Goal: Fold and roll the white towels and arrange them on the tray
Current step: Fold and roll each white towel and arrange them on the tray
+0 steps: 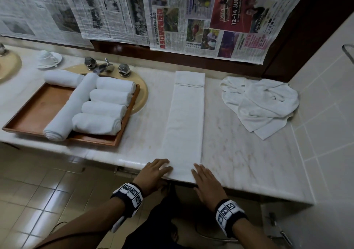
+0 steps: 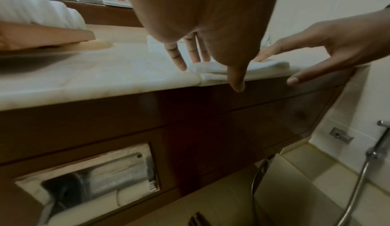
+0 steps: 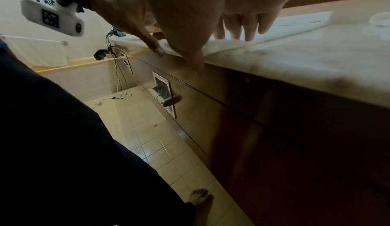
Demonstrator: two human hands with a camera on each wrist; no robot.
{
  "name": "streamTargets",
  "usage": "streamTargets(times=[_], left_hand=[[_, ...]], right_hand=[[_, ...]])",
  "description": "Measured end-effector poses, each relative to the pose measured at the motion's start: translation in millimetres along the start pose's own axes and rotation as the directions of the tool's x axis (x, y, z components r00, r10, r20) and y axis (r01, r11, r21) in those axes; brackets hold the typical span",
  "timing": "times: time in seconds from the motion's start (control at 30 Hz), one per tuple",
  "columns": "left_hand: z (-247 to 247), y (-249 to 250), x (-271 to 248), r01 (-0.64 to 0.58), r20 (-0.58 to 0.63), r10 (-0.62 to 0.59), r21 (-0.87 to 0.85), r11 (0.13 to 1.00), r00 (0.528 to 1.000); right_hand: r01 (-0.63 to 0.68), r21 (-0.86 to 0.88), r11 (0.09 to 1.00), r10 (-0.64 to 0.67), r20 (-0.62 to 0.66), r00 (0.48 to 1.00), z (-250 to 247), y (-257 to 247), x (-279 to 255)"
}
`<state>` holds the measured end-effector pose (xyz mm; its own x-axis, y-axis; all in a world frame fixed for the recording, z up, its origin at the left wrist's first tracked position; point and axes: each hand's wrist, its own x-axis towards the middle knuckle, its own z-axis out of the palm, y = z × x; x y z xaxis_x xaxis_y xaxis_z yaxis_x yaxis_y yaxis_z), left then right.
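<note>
A white towel (image 1: pixel 184 120) lies folded into a long narrow strip across the marble counter, its near end at the front edge. My left hand (image 1: pixel 156 169) rests flat on that end's left corner, and my right hand (image 1: pixel 204 175) rests flat on its right corner, fingers straight. In the left wrist view my left hand (image 2: pixel 190 56) has its fingers on the towel (image 2: pixel 223 69), the thumb hanging over the edge. The right wrist view shows my right hand (image 3: pixel 236 29) with its fingers on the towel (image 3: pixel 280 28). The wooden tray (image 1: pixel 38 110) at left holds several rolled white towels (image 1: pixel 104 108).
A crumpled white towel (image 1: pixel 262 103) lies at the counter's right end by the tiled wall. Behind the tray are a sink with a tap (image 1: pixel 106 66) and a cup on a saucer (image 1: pixel 48 59). Newspaper sheets (image 1: pixel 201 16) cover the wall behind.
</note>
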<state>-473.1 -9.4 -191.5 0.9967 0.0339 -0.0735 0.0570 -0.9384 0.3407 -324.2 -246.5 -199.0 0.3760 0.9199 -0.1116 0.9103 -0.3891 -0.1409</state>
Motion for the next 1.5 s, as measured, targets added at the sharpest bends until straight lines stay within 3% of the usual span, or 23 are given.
streamTargets(times=[0.2, 0.33, 0.5, 0.7, 0.77, 0.87, 0.93, 1.0, 1.1, 1.27, 1.37, 1.5], left_hand=[[-19, -4, 8, 0.017, -0.054, -0.019, -0.042, 0.999, 0.998], [-32, -6, 13, 0.058, 0.049, -0.055, -0.065, 0.996, 0.997], [-31, -11, 12, 0.039, 0.055, -0.032, -0.116, 0.992, 0.998], [-23, -10, 18, 0.128, 0.04, -0.123, -0.189, 0.974, 0.992], [-24, -10, 21, 0.183, 0.065, -0.173, -0.223, 0.957, 0.983], [-26, -11, 24, 0.309, 0.059, -0.309, -0.358, 0.881, 0.949], [-28, -10, 27, 0.379, 0.047, -0.399, -0.429, 0.82, 0.916], [-27, -9, 29, 0.397, 0.024, -0.423, -0.395, 0.829, 0.906], [-26, -8, 29, 0.308, -0.022, -0.323, -0.246, 0.919, 0.946], [-29, -12, 26, 0.081, -0.018, -0.081, 0.039, 0.996, 0.997], [-27, -23, 20, 0.025, 0.051, -0.031, 0.108, 0.994, 0.998], [-34, -17, 28, 0.02, 0.057, -0.028, 0.14, 0.99, 0.998]], right_hand=[[0.001, 0.018, 1.0, 0.001, -0.08, 0.997, -14, 0, 16], [-0.023, 0.068, 0.997, 0.028, -0.073, 0.997, -19, -3, 24], [0.027, 0.153, 0.988, -0.005, -0.142, 0.99, -16, 10, 19], [-0.101, 0.345, 0.933, 0.114, -0.02, 0.993, -16, 11, 25], [-0.171, 0.442, 0.881, 0.188, 0.006, 0.982, -23, 10, 25], [-0.293, 0.629, 0.72, 0.382, -0.006, 0.924, -28, 8, 25], [-0.388, 0.654, 0.65, 0.471, 0.054, 0.88, -32, 3, 28], [-0.47, 0.63, 0.619, 0.526, 0.111, 0.843, -34, -2, 32], [-0.515, 0.481, 0.71, 0.543, 0.092, 0.835, -36, -10, 35], [-0.352, 0.288, 0.891, 0.38, -0.046, 0.924, -32, -14, 36], [-0.268, 0.163, 0.95, 0.276, -0.03, 0.961, -25, -14, 30], [-0.178, 0.153, 0.972, 0.185, -0.03, 0.982, -24, -5, 24]])
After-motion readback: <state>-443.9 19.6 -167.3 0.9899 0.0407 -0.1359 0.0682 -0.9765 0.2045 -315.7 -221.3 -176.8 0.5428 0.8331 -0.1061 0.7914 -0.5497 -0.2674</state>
